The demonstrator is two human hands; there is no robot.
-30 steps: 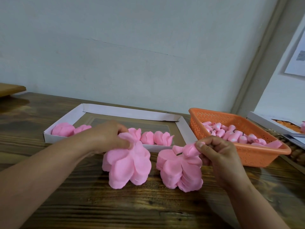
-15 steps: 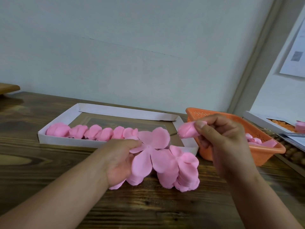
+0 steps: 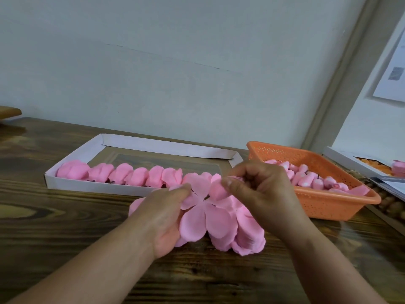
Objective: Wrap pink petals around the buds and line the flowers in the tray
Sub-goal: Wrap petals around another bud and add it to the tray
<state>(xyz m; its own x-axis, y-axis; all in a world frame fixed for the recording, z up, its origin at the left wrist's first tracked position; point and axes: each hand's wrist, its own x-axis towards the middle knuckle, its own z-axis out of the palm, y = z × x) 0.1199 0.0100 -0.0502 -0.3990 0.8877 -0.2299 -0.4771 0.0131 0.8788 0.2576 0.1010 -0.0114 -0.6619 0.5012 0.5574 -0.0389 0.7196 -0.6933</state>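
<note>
The left hand held the petal sheet from below, with its thumb and fingers pinching the sheet's upper edge. The right hand had its fingers curled tightly and pinched the bud at the sheet's centre, where a dark stem was visible. Under both hands lay a stack of petals on the table. The tray, at 10 o'clock from the hands, contained a row of flowers. At 3 o'clock stood the orange basket with more buds.

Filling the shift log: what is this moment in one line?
left hand holds petal piece | right hand pinches bud at its centre | tray partly lined
</note>
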